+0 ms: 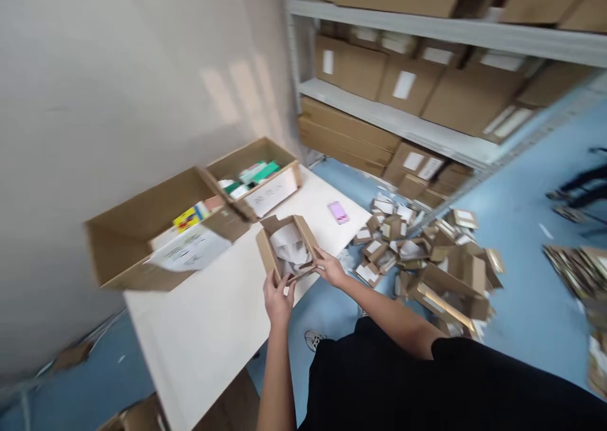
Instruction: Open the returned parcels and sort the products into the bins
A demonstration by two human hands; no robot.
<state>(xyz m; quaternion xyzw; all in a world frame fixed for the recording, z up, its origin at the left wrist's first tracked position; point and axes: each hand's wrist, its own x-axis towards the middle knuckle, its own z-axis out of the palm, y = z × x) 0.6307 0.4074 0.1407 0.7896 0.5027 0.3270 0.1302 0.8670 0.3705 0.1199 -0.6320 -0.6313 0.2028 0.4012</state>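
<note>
A small open cardboard box [266, 251] is held at the front edge of the white table, its top facing up. Crumpled white paper [289, 244] lies inside it; whether anything sits beneath the paper is hidden. My left hand [279, 298] grips the box's near left corner, thumb and fingers closed on the cardboard. On the near right corner, my right hand [329, 267] pinches the wall with its fingertips. A pink and purple phone-shaped item [338, 212] lies on the table to the right of the box.
Two larger cardboard boxes, a left one [118, 263] and a back one [289, 181], hold small packages on the white table [208, 330]. Metal shelving [403, 121] with cartons stands behind. Opened boxes [441, 279] litter the blue floor at right. Someone's legs [578, 191] show far right.
</note>
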